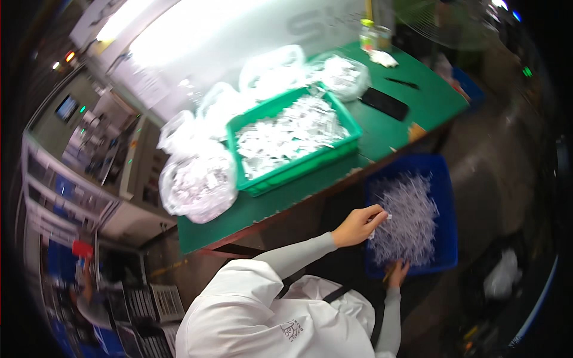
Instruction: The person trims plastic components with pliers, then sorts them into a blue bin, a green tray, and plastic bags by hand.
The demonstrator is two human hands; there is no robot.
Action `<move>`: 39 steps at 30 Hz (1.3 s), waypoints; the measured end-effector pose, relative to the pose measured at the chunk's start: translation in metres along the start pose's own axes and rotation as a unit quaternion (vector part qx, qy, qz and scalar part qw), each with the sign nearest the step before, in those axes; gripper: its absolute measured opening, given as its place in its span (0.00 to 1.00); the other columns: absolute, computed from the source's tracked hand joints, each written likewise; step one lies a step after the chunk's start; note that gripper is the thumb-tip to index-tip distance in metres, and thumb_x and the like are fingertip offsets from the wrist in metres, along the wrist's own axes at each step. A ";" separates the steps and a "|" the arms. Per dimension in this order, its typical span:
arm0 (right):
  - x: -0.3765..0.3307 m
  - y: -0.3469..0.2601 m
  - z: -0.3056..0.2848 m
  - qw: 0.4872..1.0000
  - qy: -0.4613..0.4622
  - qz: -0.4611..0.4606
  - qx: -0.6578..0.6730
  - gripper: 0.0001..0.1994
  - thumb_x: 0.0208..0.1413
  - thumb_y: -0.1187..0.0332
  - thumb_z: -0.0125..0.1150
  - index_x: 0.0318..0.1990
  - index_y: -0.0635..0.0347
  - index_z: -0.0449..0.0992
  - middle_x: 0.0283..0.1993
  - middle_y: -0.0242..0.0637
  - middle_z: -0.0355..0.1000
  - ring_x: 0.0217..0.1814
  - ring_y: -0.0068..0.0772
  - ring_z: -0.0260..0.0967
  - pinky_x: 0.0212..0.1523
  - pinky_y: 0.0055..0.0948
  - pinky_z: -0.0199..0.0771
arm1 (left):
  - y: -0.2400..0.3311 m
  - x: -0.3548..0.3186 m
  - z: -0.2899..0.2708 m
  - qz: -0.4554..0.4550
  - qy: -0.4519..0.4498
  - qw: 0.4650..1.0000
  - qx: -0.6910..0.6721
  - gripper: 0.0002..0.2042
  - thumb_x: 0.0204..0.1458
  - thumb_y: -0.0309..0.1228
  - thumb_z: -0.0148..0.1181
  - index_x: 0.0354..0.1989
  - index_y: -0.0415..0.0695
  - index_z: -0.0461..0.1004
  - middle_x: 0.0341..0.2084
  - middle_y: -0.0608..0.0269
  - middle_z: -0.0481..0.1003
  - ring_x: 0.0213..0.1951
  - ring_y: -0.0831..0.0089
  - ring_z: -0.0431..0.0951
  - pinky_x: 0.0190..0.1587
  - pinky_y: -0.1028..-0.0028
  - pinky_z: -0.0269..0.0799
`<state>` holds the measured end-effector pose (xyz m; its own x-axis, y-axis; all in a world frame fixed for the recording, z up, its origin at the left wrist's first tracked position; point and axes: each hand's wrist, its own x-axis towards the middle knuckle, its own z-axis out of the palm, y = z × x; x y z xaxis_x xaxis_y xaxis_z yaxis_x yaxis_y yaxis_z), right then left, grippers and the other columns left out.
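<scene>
My left hand (358, 225) is closed at the left side of a blue bin (450, 238), pinching a small white plastic piece (388, 217) between thumb and fingers. Another white bit shows just under that hand. A loose heap of thin, whitish plastic sticks (409, 218) fills much of the bin. My right hand (397, 273) is at the bin's near edge, beside the heap, with its fingers curled. What it grips is too small and blurred to make out.
On the green table (262, 218) stands a green crate (301, 164) full of small white pieces. Filled clear bags (200, 185) surround it. A black phone (385, 104) and a yellow-capped bottle (366, 37) lie farther right. Another person (89, 298) is at the far left.
</scene>
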<state>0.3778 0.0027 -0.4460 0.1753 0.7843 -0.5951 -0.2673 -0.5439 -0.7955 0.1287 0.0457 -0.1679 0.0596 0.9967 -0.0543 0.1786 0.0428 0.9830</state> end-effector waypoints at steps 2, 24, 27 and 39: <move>0.004 -0.001 0.000 1.000 0.002 0.018 -0.019 0.33 0.56 0.50 0.52 0.65 0.45 0.48 0.40 0.41 0.71 0.29 0.34 0.68 0.28 0.33 0.70 | 0.050 -0.038 -0.045 0.143 0.156 0.972 0.102 0.08 0.59 0.31 0.50 0.36 0.39 0.73 0.24 0.62 0.73 0.24 0.81 0.72 0.27 0.77 0.69; 0.007 -0.015 0.006 0.996 0.003 0.087 -0.018 0.25 0.55 0.45 0.48 0.54 0.50 0.59 0.43 0.40 0.68 0.36 0.39 0.67 0.31 0.37 0.70 | 0.105 -0.055 -0.377 0.140 0.368 0.758 0.521 0.14 0.46 0.38 0.62 0.41 0.47 0.75 0.30 0.52 0.76 0.30 0.64 0.76 0.33 0.69 0.70; 0.007 -0.013 -0.002 0.996 -0.003 0.090 -0.015 0.27 0.55 0.45 0.49 0.56 0.49 0.58 0.45 0.42 0.69 0.38 0.40 0.68 0.32 0.36 0.70 | 0.110 -0.022 -0.304 -0.039 0.210 0.817 0.536 0.17 0.46 0.45 0.62 0.35 0.43 0.78 0.22 0.56 0.77 0.27 0.67 0.78 0.33 0.71 0.71; -0.009 -0.027 -0.001 0.997 -0.025 0.077 -0.001 0.26 0.51 0.49 0.58 0.53 0.55 0.64 0.42 0.40 0.69 0.37 0.36 0.69 0.35 0.36 0.74 | 0.130 0.007 -0.187 0.166 0.192 0.944 0.210 0.06 0.51 0.20 0.55 0.37 0.37 0.75 0.28 0.64 0.76 0.30 0.79 0.75 0.35 0.79 0.71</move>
<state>0.3846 0.0103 -0.4193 0.0846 0.7053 -0.7038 -0.2846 -0.6598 -0.6955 -0.0318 0.0706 -0.0079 -0.1655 0.9048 0.3923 0.5908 -0.2275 0.7740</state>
